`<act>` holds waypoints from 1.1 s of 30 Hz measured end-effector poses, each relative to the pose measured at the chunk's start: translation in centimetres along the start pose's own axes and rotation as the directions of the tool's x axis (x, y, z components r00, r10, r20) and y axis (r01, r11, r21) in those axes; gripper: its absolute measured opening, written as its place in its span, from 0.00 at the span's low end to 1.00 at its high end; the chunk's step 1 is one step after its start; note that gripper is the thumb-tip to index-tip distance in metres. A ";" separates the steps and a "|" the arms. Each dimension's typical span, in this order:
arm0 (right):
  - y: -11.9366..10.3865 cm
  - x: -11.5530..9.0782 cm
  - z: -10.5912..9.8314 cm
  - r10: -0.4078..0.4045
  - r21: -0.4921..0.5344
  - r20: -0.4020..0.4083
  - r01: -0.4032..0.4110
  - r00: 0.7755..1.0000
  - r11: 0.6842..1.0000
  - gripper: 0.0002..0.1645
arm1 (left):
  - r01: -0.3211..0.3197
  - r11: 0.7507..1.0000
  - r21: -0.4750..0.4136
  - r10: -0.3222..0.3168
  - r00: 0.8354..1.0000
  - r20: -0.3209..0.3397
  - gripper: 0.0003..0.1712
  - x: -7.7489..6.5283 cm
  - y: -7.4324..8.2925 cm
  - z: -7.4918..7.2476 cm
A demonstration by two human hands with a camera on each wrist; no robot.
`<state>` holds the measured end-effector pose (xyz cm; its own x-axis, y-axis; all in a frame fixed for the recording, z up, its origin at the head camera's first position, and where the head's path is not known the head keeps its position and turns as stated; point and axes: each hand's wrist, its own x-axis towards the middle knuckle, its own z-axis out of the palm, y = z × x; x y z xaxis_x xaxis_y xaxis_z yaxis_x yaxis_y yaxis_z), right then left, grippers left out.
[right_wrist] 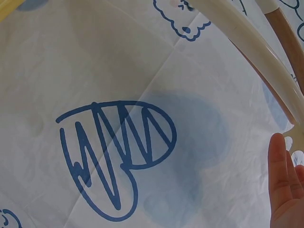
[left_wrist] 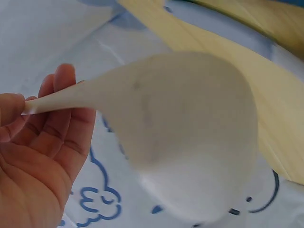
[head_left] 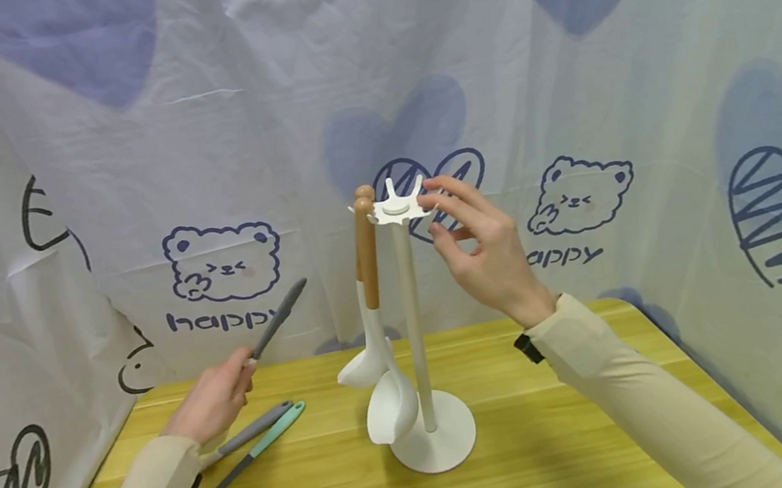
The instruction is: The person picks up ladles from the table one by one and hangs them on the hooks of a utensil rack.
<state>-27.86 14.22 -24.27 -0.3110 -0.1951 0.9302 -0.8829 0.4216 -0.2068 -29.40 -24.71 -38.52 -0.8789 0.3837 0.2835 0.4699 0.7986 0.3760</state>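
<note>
My left hand grips a spoon by its neck, with the grey handle pointing up and to the right. Its broad white head fills much of the left wrist view; in the head view my forearm hides it. My right hand is at the hooked top of a white utensil stand. Its fingertips are right at the hooks on the right side, with the thumb apart below them. Two white ladles with wooden handles hang from the stand's left side.
On the wooden table at the left lie a grey-handled utensil with a white head and a dark utensil with a mint-green handle. The stand's round base rests mid-table. A printed curtain surrounds the table's back and sides.
</note>
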 end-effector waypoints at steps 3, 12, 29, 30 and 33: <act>0.0 0.0 0.1 0.000 0.003 0.001 0.000 1.000 1.000 0.19 | -0.041 0.999 -0.021 0.041 0.999 -0.019 0.06 0.5 0.8 -0.1; 0.0 -0.1 0.1 0.013 0.001 0.010 -0.013 1.000 1.000 0.20 | -0.135 0.991 -0.019 0.133 0.987 -0.086 0.08 2.3 2.8 -0.6; 0.0 -0.2 0.1 0.012 0.002 0.006 -0.012 1.000 1.000 0.21 | -0.233 0.970 -0.063 0.214 0.953 -0.216 0.18 6.2 7.4 -1.7; 0.0 -0.2 0.1 0.014 0.002 0.006 -0.014 1.000 1.000 0.21 | -0.241 0.968 -0.066 0.220 0.948 -0.228 0.18 6.4 7.7 -1.8; -0.1 -0.2 0.0 0.016 0.001 0.006 -0.016 1.000 1.000 0.21 | -0.252 0.965 -0.077 0.225 0.940 -0.258 0.17 7.1 8.6 -2.2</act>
<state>-27.73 14.23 -24.40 -0.3272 -0.1941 0.9248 -0.8782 0.4238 -0.2218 -31.40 -16.12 -31.35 -0.6987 0.4211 0.5783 0.6815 0.6378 0.3590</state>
